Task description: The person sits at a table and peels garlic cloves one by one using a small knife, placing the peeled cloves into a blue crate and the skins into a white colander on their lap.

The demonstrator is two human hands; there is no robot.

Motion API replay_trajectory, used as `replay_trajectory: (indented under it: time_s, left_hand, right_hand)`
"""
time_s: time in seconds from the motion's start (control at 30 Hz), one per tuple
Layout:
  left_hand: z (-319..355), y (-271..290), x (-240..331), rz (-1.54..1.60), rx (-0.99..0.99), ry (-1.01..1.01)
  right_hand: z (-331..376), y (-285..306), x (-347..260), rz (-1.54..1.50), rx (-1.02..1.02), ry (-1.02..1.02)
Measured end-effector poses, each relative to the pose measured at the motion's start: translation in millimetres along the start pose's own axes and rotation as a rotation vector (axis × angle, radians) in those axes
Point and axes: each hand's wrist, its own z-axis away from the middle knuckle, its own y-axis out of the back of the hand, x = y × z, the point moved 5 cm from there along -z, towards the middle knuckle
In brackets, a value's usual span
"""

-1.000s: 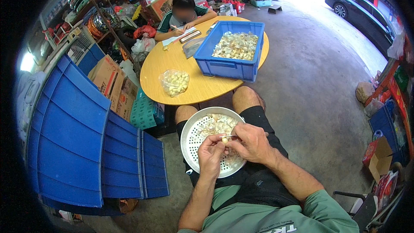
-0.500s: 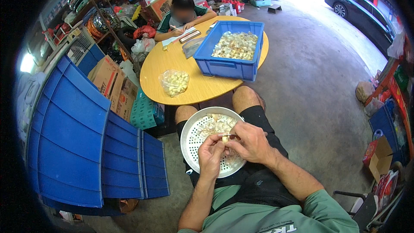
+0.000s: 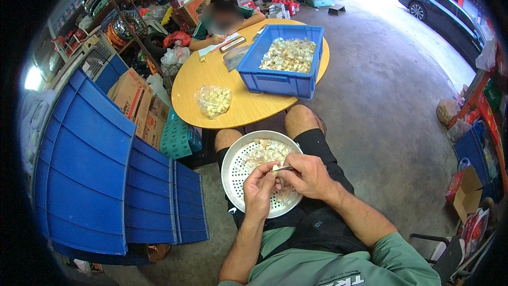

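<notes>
Over a round perforated metal tray (image 3: 227,180) on my lap, both hands work close together. My left hand (image 3: 257,190) pinches a pale garlic clove (image 3: 275,169) between thumb and fingertips. Against it, my right hand (image 3: 312,177) grips a small knife (image 3: 286,168); only its thin blade shows, and the handle is hidden in my fingers. Garlic skins and bits (image 3: 264,152) lie in the far part of the tray, with more scraps below my hands.
A yellow round table (image 3: 185,82) ahead carries a blue crate (image 3: 278,86) of garlic cloves and a clear bag (image 3: 214,101) of peeled cloves. A person (image 3: 225,18) writes at its far side. Blue panels (image 3: 87,164) stand at my left; an open carton (image 3: 465,196) is at right.
My right hand has shifted slightly, and the knife blade now lies at another angle against the clove. The person across the table has lowered their head a little.
</notes>
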Motion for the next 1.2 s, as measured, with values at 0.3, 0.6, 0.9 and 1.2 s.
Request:
replay_trajectory:
  time_s: [0.3,0.6,0.9,1.2]
  left_hand:
    - [-3.6,3.6,-8.1,0.26,0.083,0.109]
    - [-3.7,0.2,1.4,0.273,-0.024,0.082]
    - [-4.2,-1.7,2.3,0.268,-0.058,0.134]
    - [-2.6,0.3,2.7,0.212,-0.015,0.155]
  right_hand:
    - [1.9,-3.0,-6.1,-0.019,-0.17,-0.034]
    - [-2.2,2.7,-7.8,-0.022,-0.014,-0.032]
    - [-3.7,4.0,-10.1,0.08,-0.009,0.022]
    - [-1.2,2.7,-6.7,0.149,-0.009,0.078]
